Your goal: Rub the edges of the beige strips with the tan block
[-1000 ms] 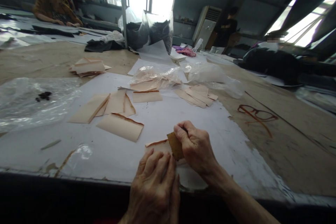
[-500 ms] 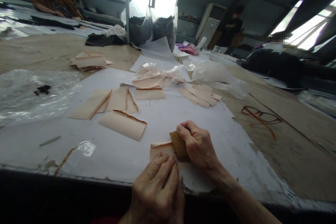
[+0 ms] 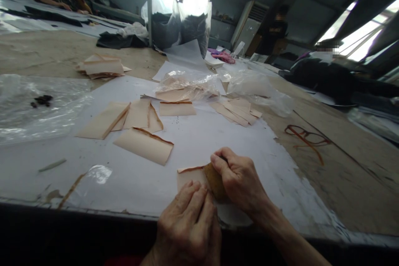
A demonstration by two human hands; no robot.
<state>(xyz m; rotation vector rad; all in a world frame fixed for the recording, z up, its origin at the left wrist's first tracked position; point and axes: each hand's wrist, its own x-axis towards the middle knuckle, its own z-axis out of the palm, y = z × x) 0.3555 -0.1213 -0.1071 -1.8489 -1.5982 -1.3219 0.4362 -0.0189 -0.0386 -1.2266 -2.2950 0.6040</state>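
My right hand grips a flat, brownish-yellow plate, its thumb on top and its fingers curled. The plate's edge rests against a small beige sheet, which looks like thin leather, near the front edge of the table. A narrow reddish-brown strip runs along the sheet's far edge. My left hand bears down on the near part of this sheet, its fingers bent and held together; its thumb is mostly hidden. Just beyond lies a similar beige piece with a brown, folded-looking edge.
More edged pieces lie to the left, with plain beige strips behind. Clear plastic sheeting bears dark bits. Eyeglasses sit on the right. White paper covers the table's front. Other people are farther back.
My right hand and the plate have come slightly nearer to me, baring more of the brown strip along the sheet's edge. My left hand stays nearly in place. The view has tilted slightly downward.
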